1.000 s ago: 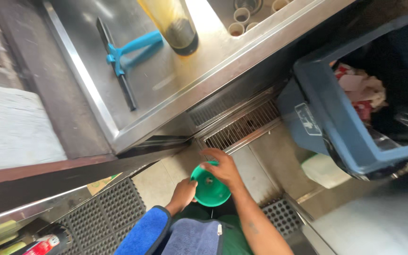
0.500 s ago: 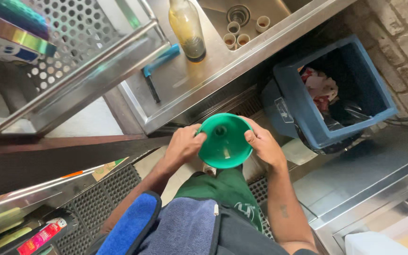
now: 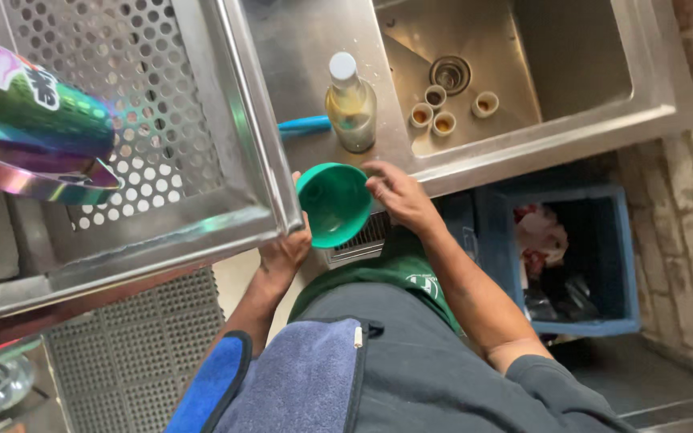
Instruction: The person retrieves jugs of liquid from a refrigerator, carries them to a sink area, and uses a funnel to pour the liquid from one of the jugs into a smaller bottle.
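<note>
The green plastic funnel (image 3: 334,204) is held in the air with its wide mouth facing up toward the camera, just in front of the front edge of the stainless-steel desk (image 3: 298,48). It touches no surface. The bowl appears empty.

The left hand (image 3: 285,250) supports the funnel from below at its near left rim, fingers clamped on the rim; part of this hand is hidden by the corner of the perforated steel shelf (image 3: 162,160). The right hand (image 3: 399,195) steadies the opposite rim, fingers closed lightly on its upper right edge. Gripping from both sides keeps the mouth roughly level.

A clear glass bottle with a white cap (image 3: 351,103) stands upright on the desk near its front edge, just beyond the funnel. It holds a pale yellow liquid. A blue-handled tool (image 3: 305,125) lies on the desk to the left of the bottle; its head is hidden by the shelf.

The recessed steel sink (image 3: 587,72) occupies the right part of the desk. Four small round cups (image 3: 443,123) stand in its basin near the drain; most show an amber residue.

Below the sink, on the floor, a blue plastic bin (image 3: 619,256) stands open and contains crumpled wrappers and other refuse. A blue-edged grey towel (image 3: 298,377) hangs at the person's waist.
</note>
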